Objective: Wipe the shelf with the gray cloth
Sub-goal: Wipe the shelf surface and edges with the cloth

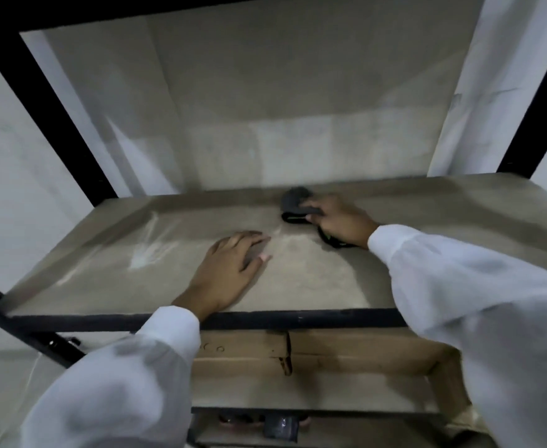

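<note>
The shelf is a tan board in a black metal frame, seen from above. A dark gray cloth lies bunched on the board near its back, right of centre. My right hand grips the cloth, fingers curled over its near edge; a dark part of the cloth shows under my wrist. My left hand rests flat on the board in front, fingers straight and pointing right. Pale streaks mark the board to the left of my left hand.
Black frame posts rise at both back corners, and a black rail runs along the shelf's front edge. A lower shelf with a cardboard box sits beneath. White walls lie on both sides.
</note>
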